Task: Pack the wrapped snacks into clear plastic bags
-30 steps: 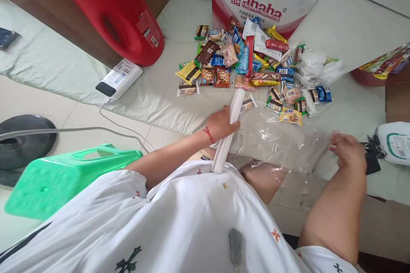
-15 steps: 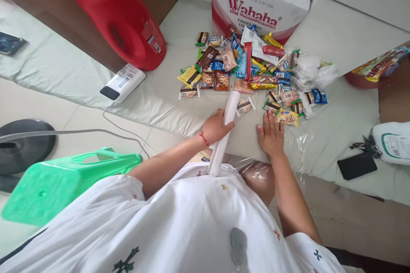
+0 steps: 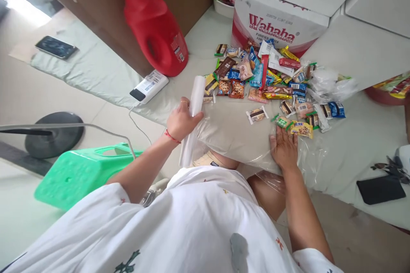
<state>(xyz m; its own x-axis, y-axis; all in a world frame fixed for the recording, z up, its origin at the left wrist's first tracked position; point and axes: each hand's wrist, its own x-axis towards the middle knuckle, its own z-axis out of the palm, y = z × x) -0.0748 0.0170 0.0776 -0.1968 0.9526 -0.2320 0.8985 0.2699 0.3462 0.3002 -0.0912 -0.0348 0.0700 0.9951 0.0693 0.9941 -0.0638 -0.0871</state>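
My left hand (image 3: pixel 183 120) is wrapped round a roll of clear plastic bags (image 3: pixel 196 98), held upright-slanted at the table's near edge. A sheet of clear film (image 3: pixel 230 145) stretches from the roll toward the right. My right hand (image 3: pixel 285 150) lies flat on the film, fingers stretched, its tips touching a yellow snack packet (image 3: pixel 301 129) and a green-ended wrapped biscuit (image 3: pixel 282 122). Between the hands lies a single wrapped biscuit (image 3: pixel 257 114). Beyond it spreads a pile of small wrapped snacks (image 3: pixel 256 72).
Behind the pile stands a Wahaha carton (image 3: pixel 278 21). A red jug (image 3: pixel 156 30) and a white power bank (image 3: pixel 149 87) are at left, with a phone (image 3: pixel 57 47) farther off. A green stool (image 3: pixel 73 175) is on the floor. A black wallet-like object (image 3: pixel 381 189) lies at right.
My left hand has moved left with the roll, drawing film out across the table edge. My right hand stays pressed beside the snacks. The camera view has shifted left.
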